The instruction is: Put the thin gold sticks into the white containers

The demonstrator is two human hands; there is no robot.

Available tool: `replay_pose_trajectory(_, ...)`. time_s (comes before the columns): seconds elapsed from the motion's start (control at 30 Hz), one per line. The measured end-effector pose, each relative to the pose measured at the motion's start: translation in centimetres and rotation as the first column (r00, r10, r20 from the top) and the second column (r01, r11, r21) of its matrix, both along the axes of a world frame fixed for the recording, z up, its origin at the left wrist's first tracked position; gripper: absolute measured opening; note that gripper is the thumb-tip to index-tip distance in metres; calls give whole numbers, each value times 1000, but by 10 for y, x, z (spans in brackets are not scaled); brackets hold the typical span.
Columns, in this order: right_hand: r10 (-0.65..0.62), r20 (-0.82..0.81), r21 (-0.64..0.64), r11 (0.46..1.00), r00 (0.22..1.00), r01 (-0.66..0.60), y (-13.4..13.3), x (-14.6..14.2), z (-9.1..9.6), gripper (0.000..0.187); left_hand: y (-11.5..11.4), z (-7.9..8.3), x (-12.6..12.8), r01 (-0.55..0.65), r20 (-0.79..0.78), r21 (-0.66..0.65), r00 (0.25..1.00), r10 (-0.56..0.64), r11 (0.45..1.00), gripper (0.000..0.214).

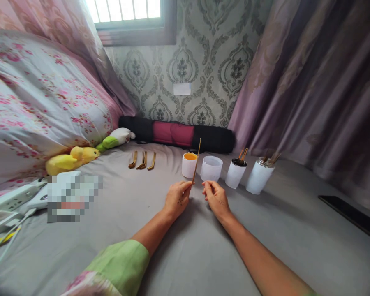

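Note:
My left hand (178, 197) pinches the lower end of a thin yellow-brown stick (197, 159) that stands upright in front of the cups. My right hand (216, 196) rests on the grey sheet just right of it, fingers curled, and I cannot make out anything in them. Behind the hands stands a row of white cups: one with orange filling (189, 165), a see-through empty one (211, 168), one with dark filling and sticks (236, 172), and a jar with sticks (259, 175). Three small bundles of sticks (142, 160) lie to the left.
A black and red roll (175, 134) lies against the patterned wall. Yellow and green plush toys (70, 159) sit by the floral pillow (40, 102). A power strip (12, 198) and cables lie at the far left, and a dark flat object (351, 216) at the right.

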State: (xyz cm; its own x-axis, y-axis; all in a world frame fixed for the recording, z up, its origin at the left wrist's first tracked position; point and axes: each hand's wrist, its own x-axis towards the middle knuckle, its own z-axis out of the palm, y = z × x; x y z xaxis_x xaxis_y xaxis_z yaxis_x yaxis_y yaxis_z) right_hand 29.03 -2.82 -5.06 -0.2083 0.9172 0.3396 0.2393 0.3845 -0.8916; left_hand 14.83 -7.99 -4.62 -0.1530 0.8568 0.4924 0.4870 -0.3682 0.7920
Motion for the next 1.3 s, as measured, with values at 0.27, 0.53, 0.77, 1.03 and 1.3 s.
replay_pose_trajectory(0.27, 23, -38, 37, 999, 999, -21, -4, 0, 3, 34, -2, -2, -2, -66, -83, -39, 995, 62, 997, 20)
replay_pose_trajectory(0.53, 67, -108, -28, 997, 992, -70, -7, -2, 7, 29, -4, -2, -4, -77, -171, -51, 983, 67, 996, 21)
replay_pose_trajectory(0.77, 77, -149, -46, 995, 986, -85, -7, -3, 6, 27, -10, 7, -1, -192, -682, -39, 722, 114, 981, 31)
replay_pose_trajectory(1.03, 86, -164, -68, 993, 983, -98, -7, -4, 6, 26, -11, 7, -2, -195, -763, 11, 632, 134, 981, 31)
replay_pose_trajectory(1.3, 128, -157, -34, 990, 979, -135, -11, -5, 7, 32, -13, 9, -1, -184, -804, 27, 580, 130, 983, 30)
